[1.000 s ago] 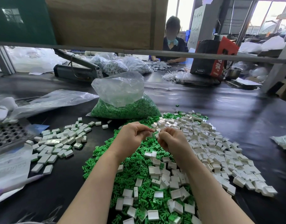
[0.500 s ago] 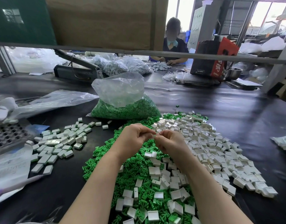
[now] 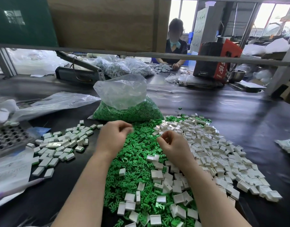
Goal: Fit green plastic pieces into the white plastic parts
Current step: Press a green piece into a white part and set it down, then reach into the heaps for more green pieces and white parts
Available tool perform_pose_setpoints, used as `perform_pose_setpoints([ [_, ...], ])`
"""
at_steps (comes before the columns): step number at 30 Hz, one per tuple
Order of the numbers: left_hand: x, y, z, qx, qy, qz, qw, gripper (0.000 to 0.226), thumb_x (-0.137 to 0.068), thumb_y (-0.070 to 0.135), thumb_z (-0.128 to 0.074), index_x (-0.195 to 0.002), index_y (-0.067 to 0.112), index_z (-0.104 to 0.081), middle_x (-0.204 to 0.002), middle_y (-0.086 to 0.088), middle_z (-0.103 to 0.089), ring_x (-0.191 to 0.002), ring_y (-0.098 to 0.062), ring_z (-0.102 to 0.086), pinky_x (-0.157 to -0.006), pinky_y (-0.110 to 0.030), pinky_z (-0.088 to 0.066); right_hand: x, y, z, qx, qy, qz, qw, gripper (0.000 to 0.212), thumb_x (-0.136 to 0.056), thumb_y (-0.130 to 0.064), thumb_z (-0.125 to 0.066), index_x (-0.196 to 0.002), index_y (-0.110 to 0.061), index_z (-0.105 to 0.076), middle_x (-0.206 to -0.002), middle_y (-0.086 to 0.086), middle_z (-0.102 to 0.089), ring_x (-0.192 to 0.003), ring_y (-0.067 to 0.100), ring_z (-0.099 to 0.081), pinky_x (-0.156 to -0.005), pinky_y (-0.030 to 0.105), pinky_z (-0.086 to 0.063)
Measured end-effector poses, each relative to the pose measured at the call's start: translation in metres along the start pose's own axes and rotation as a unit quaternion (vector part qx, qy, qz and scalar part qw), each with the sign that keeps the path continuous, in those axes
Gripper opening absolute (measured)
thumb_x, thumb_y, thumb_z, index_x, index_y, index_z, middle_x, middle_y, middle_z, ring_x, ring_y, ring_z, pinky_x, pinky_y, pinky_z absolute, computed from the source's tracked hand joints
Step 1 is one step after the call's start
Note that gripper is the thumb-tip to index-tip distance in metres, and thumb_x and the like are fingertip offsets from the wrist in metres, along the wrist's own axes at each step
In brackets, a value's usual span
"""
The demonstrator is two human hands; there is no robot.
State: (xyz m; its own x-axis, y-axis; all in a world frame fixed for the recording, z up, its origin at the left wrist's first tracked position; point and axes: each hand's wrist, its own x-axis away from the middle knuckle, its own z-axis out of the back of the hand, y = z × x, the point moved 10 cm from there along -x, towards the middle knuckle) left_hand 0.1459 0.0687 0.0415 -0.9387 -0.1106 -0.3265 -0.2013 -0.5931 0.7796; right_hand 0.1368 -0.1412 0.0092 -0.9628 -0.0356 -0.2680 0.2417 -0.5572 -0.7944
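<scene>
We are between fits: our left hand (image 3: pixel 114 138) pinches what looks like a blurred white part (image 3: pixel 132 129), while the right hand (image 3: pixel 173 145) curls empty over the green pieces (image 3: pixel 137 161) — next, pick one.

A factory assembly floor. The long black bench (image 3: pixel 223 112) carries bulk stock: a heap of green plastic pieces (image 3: pixel 136 163), a spread of white plastic parts (image 3: pixel 223 153) right of that heap, and a clear bag of green pieces (image 3: pixel 124 105) behind it. Left of the heap lie finished parts (image 3: pixel 59 146). Beyond the bag, another worker (image 3: pixel 175 46) sorts similar parts beside a cardboard box (image 3: pixel 218 59).
</scene>
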Motion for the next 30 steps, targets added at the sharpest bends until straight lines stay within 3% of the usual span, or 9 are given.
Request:
perform_pose_setpoints([
  [4,0.008,-0.048,0.074,-0.177,0.181,0.104,0.962,0.012,-0.090,0.027,-0.069,-0.097,0.022,-0.076,-0.087,-0.004,-0.074,-0.081,-0.029,-0.065,-0.070,-0.034,-0.047,-0.003,0.003,0.022,0.164,0.096,-0.006,0.982,0.006,-0.094,-0.022,-0.059,-0.096,-0.017,-0.061,-0.085,-0.003,-0.063,-0.084,0.016,-0.059,-0.075,0.025,-0.050],
  [7,0.021,-0.074,0.106,-0.241,0.240,0.169,0.925,0.011,-0.089,0.020,-0.068,-0.097,0.018,-0.076,-0.090,-0.015,-0.072,-0.087,-0.037,-0.064,-0.083,-0.041,-0.044,-0.001,0.008,0.031,0.280,0.136,-0.027,0.950,0.018,-0.093,-0.025,-0.056,-0.108,-0.018,-0.061,-0.098,-0.004,-0.063,-0.094,0.015,-0.048,-0.083,0.028,-0.043],
  [10,0.028,-0.092,0.118,-0.260,0.252,0.213,0.908,0.011,-0.088,0.018,-0.068,-0.095,0.016,-0.075,-0.091,-0.019,-0.070,-0.091,-0.040,-0.062,-0.085,-0.042,-0.035,0.001,0.018,0.036,0.359,0.133,-0.074,0.921,0.022,-0.089,-0.022,-0.053,-0.111,-0.018,-0.059,-0.109,-0.001,-0.058,-0.094,0.014,-0.036,-0.084,0.031,-0.039],
  [14,0.031,-0.098,0.118,-0.278,0.247,0.238,0.897,0.010,-0.088,0.019,-0.066,-0.093,0.016,-0.074,-0.092,-0.019,-0.069,-0.094,-0.041,-0.061,-0.086,-0.042,-0.032,0.001,0.028,0.039,0.397,0.111,-0.128,0.902,0.028,-0.089,-0.026,-0.052,-0.115,-0.016,-0.054,-0.117,0.005,-0.051,-0.107,0.022,-0.036,-0.089,0.034,-0.038],
  [18,0.027,-0.089,0.111,-0.327,0.231,0.225,0.889,0.015,-0.087,0.021,-0.067,-0.100,0.018,-0.075,-0.103,-0.018,-0.068,-0.101,-0.040,-0.058,-0.089,-0.044,-0.034,0.003,0.036,0.036,0.402,0.085,-0.155,0.899,0.027,-0.095,-0.028,-0.045,-0.116,-0.014,-0.055,-0.120,0.007,-0.052,-0.113,0.025,-0.037,-0.094,0.038,-0.036],
  [20,0.021,-0.075,0.103,-0.319,0.226,0.184,0.902,0.017,-0.086,0.019,-0.068,-0.103,0.019,-0.074,-0.103,-0.017,-0.068,-0.098,-0.038,-0.058,-0.082,-0.041,-0.034,0.004,0.035,0.035,0.401,0.083,-0.152,0.899,0.025,-0.096,-0.026,-0.044,-0.114,-0.014,-0.057,-0.119,0.007,-0.055,-0.115,0.026,-0.038,-0.096,0.038,-0.036],
  [23,0.008,-0.046,0.074,-0.202,0.168,0.101,0.960,0.011,-0.087,0.021,-0.069,-0.095,0.024,-0.075,-0.089,-0.004,-0.073,-0.081,-0.026,-0.063,-0.070,-0.033,-0.041,0.004,0.032,0.035,0.402,0.081,-0.150,0.899,0.024,-0.096,-0.024,-0.045,-0.115,-0.014,-0.057,-0.123,0.007,-0.055,-0.122,0.029,-0.039,-0.102,0.041,-0.038],
  [26,0.002,-0.018,0.020,-0.115,0.028,0.043,0.992,0.009,-0.090,0.025,-0.067,-0.093,0.028,-0.075,-0.083,0.013,-0.071,-0.072,-0.007,-0.063,-0.062,-0.026,-0.046,0.006,0.030,0.036,0.402,0.085,-0.153,0.899,0.025,-0.096,-0.022,-0.042,-0.117,-0.015,-0.054,-0.122,0.007,-0.055,-0.118,0.027,-0.039,-0.099,0.039,-0.037],
  [30,0.007,-0.008,-0.043,-0.240,-0.116,0.028,0.964,0.029,-0.095,0.038,-0.057,-0.121,0.028,-0.065,-0.125,-0.002,-0.061,-0.112,-0.023,-0.057,-0.095,-0.040,-0.049,0.007,0.035,0.035,0.407,0.071,-0.167,0.895,0.033,-0.096,-0.021,-0.037,-0.125,-0.013,-0.051,-0.124,0.009,-0.054,-0.117,0.026,-0.037,-0.096,0.039,-0.035],
])
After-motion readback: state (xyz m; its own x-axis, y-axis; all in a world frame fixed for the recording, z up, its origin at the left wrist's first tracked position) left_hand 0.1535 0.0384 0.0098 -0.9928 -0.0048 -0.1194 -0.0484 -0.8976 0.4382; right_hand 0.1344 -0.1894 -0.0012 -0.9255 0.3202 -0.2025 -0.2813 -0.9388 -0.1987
